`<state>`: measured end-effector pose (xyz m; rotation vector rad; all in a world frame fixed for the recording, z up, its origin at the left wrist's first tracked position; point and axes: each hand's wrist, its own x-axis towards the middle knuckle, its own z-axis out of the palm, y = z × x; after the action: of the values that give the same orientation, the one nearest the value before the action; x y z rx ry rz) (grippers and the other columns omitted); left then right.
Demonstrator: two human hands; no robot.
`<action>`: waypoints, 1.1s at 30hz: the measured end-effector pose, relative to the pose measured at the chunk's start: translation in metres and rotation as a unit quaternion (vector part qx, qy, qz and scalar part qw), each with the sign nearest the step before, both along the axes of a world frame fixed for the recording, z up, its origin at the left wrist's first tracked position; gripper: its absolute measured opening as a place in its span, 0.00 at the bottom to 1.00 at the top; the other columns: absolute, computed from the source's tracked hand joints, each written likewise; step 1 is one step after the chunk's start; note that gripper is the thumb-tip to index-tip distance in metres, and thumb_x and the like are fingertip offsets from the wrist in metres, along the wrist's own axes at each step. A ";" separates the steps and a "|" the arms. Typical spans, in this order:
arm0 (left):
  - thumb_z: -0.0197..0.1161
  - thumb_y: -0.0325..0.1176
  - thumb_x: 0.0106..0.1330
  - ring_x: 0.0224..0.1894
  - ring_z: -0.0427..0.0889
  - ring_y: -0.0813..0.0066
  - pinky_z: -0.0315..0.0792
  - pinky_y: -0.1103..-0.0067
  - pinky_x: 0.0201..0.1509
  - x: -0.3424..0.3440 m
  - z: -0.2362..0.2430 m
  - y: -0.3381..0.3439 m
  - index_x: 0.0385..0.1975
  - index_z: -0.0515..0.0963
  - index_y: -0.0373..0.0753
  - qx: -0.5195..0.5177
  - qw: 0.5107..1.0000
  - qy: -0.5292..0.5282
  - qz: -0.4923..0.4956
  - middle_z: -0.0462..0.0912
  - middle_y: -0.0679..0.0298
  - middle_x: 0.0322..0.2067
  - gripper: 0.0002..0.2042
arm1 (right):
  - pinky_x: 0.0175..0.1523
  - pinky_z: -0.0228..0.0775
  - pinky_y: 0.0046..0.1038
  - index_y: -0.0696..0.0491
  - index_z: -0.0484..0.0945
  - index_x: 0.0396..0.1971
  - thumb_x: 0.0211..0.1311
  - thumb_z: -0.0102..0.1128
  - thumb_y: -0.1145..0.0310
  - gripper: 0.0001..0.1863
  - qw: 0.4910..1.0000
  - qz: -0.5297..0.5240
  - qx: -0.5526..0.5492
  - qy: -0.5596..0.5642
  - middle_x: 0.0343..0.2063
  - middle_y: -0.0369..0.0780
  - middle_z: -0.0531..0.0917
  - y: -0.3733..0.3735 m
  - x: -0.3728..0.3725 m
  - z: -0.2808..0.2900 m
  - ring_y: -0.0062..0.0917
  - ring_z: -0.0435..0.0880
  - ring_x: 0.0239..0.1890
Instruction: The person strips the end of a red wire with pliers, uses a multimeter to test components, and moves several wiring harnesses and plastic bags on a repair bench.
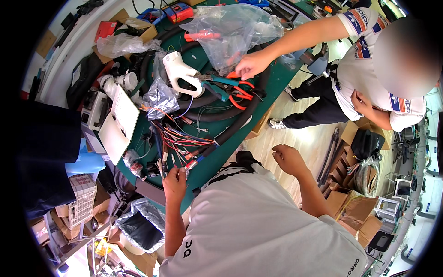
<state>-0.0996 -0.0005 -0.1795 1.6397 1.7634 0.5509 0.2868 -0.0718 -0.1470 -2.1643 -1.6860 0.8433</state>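
Observation:
My left hand (175, 185) is closed at the near edge of the green table, fingertips pinched on thin wire ends. Just beyond it a bundle of red, black and white wires (180, 138) fans out of a thick black sleeved cable (235, 131). A small red and blue piece (191, 164) lies right by my fingers. Over the floor, away from the table, my right hand (290, 159) hangs with loosely bent fingers and nothing visible in it. Farther up the table are pliers and cutters with teal and orange handles (226, 84) and a white heat gun (182, 74).
Across the table corner, a co-worker's hand (251, 64) reaches to the orange handles. Clear plastic bags (226, 30) and a white open box lid (119, 122) lie on the table (277, 76). A lined bin (140, 226) stands below left; cardboard boxes (353, 207) are at right.

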 end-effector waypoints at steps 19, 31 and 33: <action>0.59 0.39 0.66 0.17 0.71 0.71 0.66 0.73 0.24 0.016 0.019 -0.002 0.28 0.77 0.32 -0.008 0.998 0.013 0.056 0.73 0.59 0.14 0.14 | 0.38 0.74 0.32 0.57 0.77 0.43 0.59 0.59 0.71 0.12 0.981 0.016 0.192 0.028 0.34 0.44 0.81 0.138 -0.043 -0.007 0.33 0.82 0.30; 0.59 0.38 0.66 0.15 0.74 0.66 0.66 0.70 0.22 0.049 0.028 0.017 0.29 0.79 0.33 -0.010 0.999 0.035 0.037 0.75 0.57 0.14 0.13 | 0.40 0.75 0.32 0.59 0.75 0.45 0.60 0.59 0.70 0.15 0.986 0.035 0.157 0.054 0.34 0.44 0.81 0.153 -0.021 -0.016 0.33 0.84 0.33; 0.59 0.38 0.66 0.16 0.75 0.66 0.66 0.70 0.23 0.056 0.033 0.023 0.30 0.79 0.33 -0.003 0.999 0.044 0.022 0.76 0.56 0.15 0.12 | 0.41 0.75 0.32 0.59 0.74 0.47 0.60 0.59 0.70 0.16 0.982 0.024 0.176 0.063 0.34 0.44 0.81 0.166 -0.014 -0.017 0.33 0.84 0.33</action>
<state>-0.0436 0.0221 -0.1465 1.6470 1.8663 0.5000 0.2730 0.0937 -0.1637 -1.8049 -1.6832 0.6231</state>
